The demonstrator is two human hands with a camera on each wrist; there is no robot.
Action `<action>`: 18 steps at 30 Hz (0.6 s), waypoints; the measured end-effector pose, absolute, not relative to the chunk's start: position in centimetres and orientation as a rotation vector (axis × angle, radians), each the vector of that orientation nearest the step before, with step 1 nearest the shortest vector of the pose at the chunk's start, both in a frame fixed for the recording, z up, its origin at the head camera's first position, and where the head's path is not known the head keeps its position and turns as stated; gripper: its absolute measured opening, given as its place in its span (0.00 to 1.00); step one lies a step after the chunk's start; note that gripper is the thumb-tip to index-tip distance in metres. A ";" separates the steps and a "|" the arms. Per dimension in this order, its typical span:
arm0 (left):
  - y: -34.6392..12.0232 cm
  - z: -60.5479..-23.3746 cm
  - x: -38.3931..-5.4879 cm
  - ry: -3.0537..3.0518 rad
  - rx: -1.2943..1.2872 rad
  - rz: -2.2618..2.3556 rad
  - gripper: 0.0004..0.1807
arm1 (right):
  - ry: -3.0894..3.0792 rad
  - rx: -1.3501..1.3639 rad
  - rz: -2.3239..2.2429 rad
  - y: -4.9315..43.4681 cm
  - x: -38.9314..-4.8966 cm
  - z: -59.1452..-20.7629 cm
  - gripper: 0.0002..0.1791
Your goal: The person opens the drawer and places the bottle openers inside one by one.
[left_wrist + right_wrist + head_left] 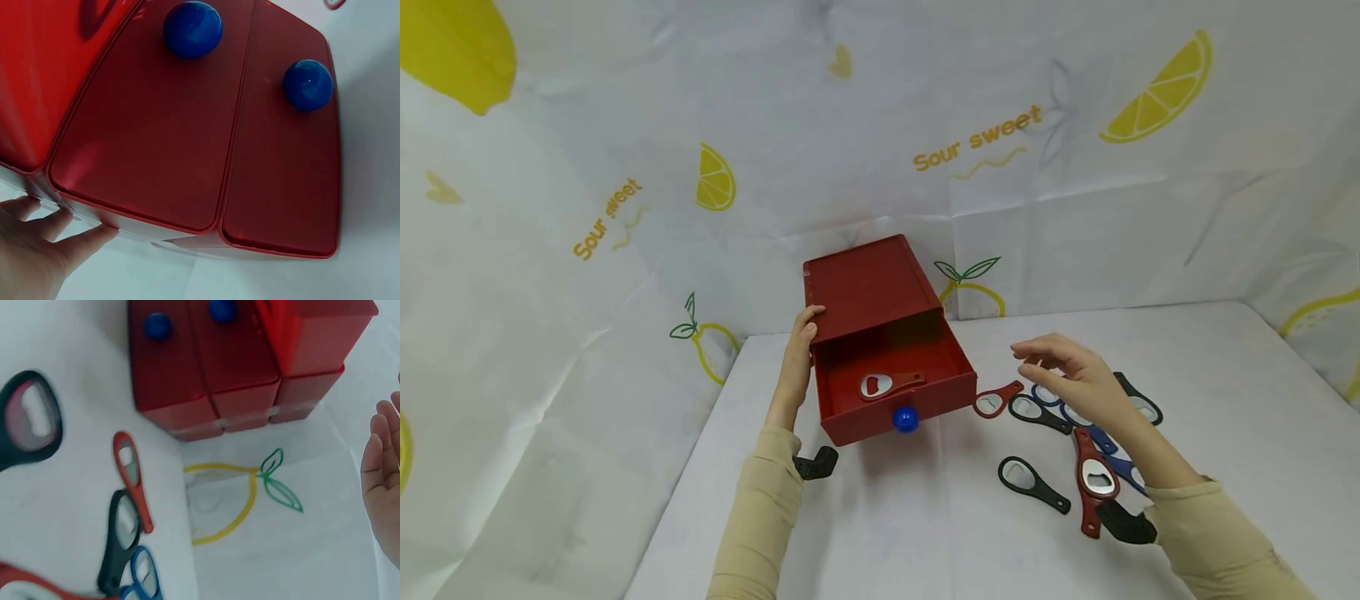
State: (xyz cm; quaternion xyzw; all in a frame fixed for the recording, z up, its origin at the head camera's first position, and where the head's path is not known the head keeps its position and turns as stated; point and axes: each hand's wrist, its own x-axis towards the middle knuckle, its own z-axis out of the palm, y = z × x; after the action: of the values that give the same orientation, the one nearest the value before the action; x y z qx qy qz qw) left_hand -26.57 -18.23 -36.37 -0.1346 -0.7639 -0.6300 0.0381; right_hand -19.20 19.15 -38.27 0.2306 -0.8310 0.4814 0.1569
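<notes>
A red drawer cabinet stands at the back with its top drawer pulled out. Inside lies a red bottle opener with a metal head. My left hand rests against the cabinet's left side; its fingers touch the side wall in the left wrist view. To the right of the drawer, my right hand hovers above scattered bottle openers, fingers slightly bent and holding nothing. Among them are a red opener, a black opener and blue ones, some partly hidden under my right hand and forearm.
Blue round knobs mark the drawers, one knob on the open one and another knob on a closed lower one. Behind the white table hangs a lemon-print sheet.
</notes>
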 end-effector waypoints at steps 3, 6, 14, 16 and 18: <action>-18.3 -36.4 -26.5 -2.340 -0.412 -1.935 0.25 | -2.399 0.677 1.349 19.9 -18.5 -39.5 0.16; -18.2 -36.4 -26.4 -2.337 -0.410 -1.935 0.25 | -2.424 0.703 1.345 20.4 -17.9 -40.7 0.18; -18.1 -36.5 -26.4 -2.333 -0.425 -1.937 0.25 | -2.599 0.708 1.249 20.5 -16.3 -44.2 0.19; -18.2 -36.5 -26.4 -2.333 -0.421 -1.930 0.25 | -2.680 0.727 1.200 20.5 -15.9 -44.8 0.20; -18.2 -36.5 -26.4 -2.331 -0.421 -1.929 0.25 | -2.759 0.740 1.151 20.7 -15.6 -45.2 0.23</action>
State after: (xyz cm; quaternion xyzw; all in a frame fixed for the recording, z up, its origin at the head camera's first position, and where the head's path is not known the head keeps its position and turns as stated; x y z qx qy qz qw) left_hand -26.43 -18.18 -36.52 -0.1377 -0.7623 -0.6310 0.0434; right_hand -15.59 20.66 -45.15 0.2401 -0.8954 0.3737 0.0310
